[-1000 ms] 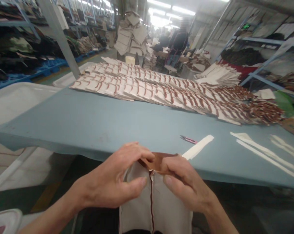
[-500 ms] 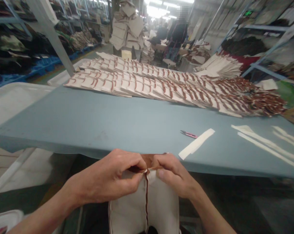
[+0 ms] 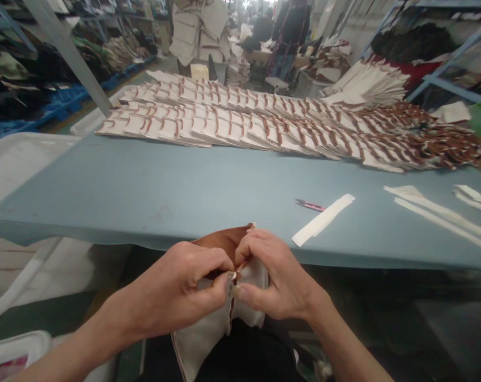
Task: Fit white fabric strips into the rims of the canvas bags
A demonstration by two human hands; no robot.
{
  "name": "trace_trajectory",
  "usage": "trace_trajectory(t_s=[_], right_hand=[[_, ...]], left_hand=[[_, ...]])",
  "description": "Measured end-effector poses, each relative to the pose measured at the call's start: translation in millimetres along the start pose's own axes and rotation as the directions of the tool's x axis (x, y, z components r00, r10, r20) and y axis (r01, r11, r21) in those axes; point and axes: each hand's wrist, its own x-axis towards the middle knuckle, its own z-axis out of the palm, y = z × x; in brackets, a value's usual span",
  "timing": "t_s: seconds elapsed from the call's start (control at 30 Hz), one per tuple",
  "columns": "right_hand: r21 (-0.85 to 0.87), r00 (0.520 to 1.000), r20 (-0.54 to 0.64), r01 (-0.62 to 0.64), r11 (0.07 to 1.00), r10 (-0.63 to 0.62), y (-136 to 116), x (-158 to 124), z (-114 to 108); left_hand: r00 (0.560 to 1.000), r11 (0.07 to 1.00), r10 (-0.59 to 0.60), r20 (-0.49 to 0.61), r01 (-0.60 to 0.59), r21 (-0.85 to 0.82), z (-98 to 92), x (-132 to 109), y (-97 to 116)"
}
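A cream fabric piece point(image 3: 203, 331) with a brown inner side and a brown-edged seam hangs between my hands, in front of the table's near edge. My left hand point(image 3: 185, 284) pinches its top edge just left of the seam. Close beside it, my right hand point(image 3: 270, 273) grips the same edge at and right of the seam, thumb pressed near the seam line. The fingertips of both hands nearly meet. Brown cloth opens out behind the fingers. The lower part of the piece drops toward my lap, and its inside is partly hidden by my hands.
Pink-handled thread snips point(image 3: 310, 205) and a white strip point(image 3: 324, 220) lie on the blue-covered table point(image 3: 145, 185). More pale strips point(image 3: 435, 212) are at the right. Overlapping rows of cream and brown pieces point(image 3: 240, 124) line the far side. A person point(image 3: 290, 37) stands in the background.
My right hand has moved left, closer to my left hand at the seam. The fabric has folded and tilted, showing more of its brown inside. The view has dipped slightly.
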Motion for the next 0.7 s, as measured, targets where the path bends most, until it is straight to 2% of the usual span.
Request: trace_trajectory(t_s=[0.13, 0.3, 0.43, 0.7], right_hand=[[0.049, 0.998, -0.051, 0.047, 0.998, -0.044, -4, 0, 4], [0.140, 0.997, -0.065, 0.042, 0.989, -0.034, -2, -4, 11], [0.203, 0.998, -0.061, 0.021, 0.979, -0.008, -5, -6, 16], [0.173, 0.990, -0.111, -0.071, 0.982, 0.091, -15, -1, 25]], left_hand=[[0.999, 0.997, -0.050, -0.007, 0.049, -0.053, -0.3, 1, 5], [0.994, 0.979, -0.108, 0.022, 0.110, -0.169, -3.1, 0, 7], [0.983, 0.924, -0.168, 0.072, 0.182, -0.335, 0.4, -2, 6], [0.962, 0.837, -0.250, 0.109, 0.271, -0.476, 0.0, -5, 6]])
